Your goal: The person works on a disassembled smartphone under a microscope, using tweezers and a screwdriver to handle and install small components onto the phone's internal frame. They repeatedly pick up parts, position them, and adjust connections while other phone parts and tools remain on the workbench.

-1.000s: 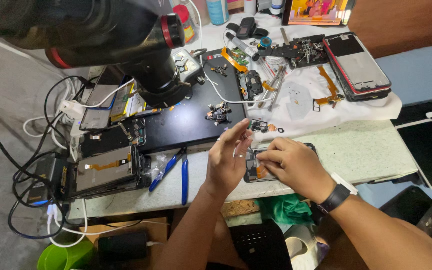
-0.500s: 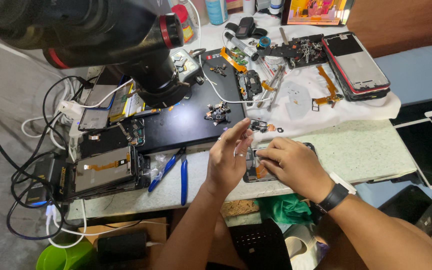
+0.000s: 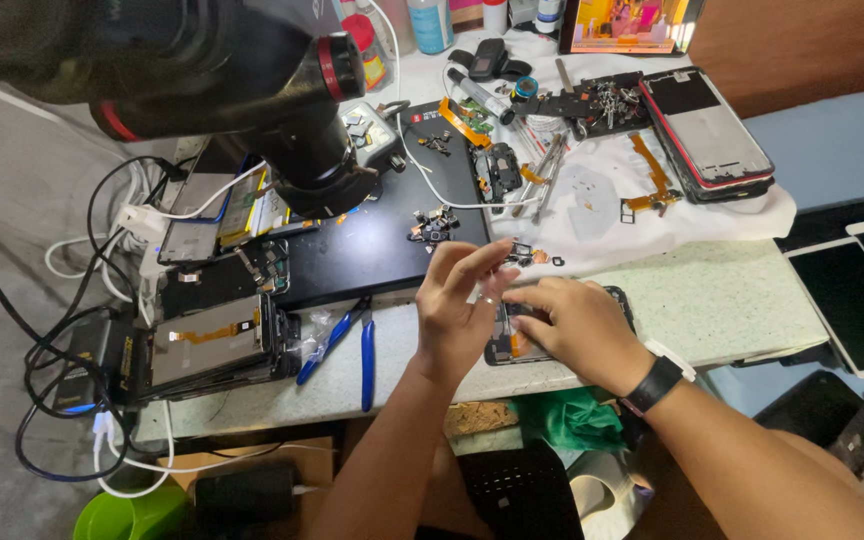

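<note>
- Head view: an opened phone flat on the pale table, near the front edge, mostly hidden under the two hands.
- Dark frame, with a bit of orange inside, peeking out between the hands.
- Left hand raised just above the phone's left end, wrist bent up, palm turned to the right.
- Left fingers spread and pointing up, thumb and first finger close together; too small to tell if anything is pinched there.
- Right hand lying low over the phone, back of the hand up, fingers curled down onto it.
- Right fingertips pressing on the phone near the left hand; cannot tell if wrapped tight around it.
- Black watch on the right wrist.
- Both forearms coming in from the bottom, almost meeting at the phone.
- Blue-handled pliers on the table to the left of the left hand, well apart from it.
- Another opened phone further left, with an orange strip on it.
- Big black microscope up top, over a dark mat.
- Tiny parts on a white cloth just past the fingers.
- Red-edged phone frame far back on the right.
</note>
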